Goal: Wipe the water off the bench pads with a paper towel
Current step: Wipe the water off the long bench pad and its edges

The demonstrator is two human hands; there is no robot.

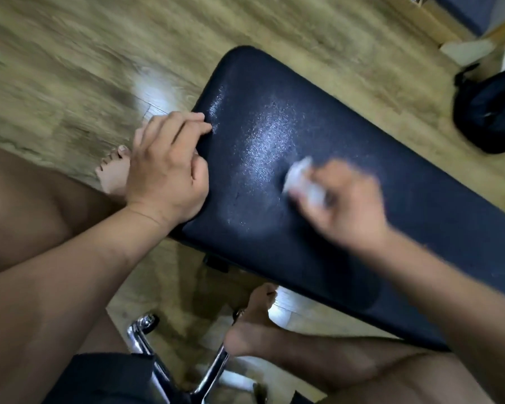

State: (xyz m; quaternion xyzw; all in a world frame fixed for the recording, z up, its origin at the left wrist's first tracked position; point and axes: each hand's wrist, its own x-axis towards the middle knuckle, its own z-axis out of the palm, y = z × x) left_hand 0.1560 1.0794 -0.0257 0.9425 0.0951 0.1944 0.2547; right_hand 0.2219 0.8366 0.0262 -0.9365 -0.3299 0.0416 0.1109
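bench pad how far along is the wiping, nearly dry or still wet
Still wet in part. The pad looks matte on the near stretch below the right hand, possibly already wiped. In hand: that hand holds a crumpled towel on the pad, blurred mid-stroke, while the left hand grips the pad's edge. Left: the wet sheen running toward the far end.

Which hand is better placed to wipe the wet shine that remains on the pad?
Right hand: it holds the paper towel on the bench pad, beside the wet sheen. Left hand grips the edge.
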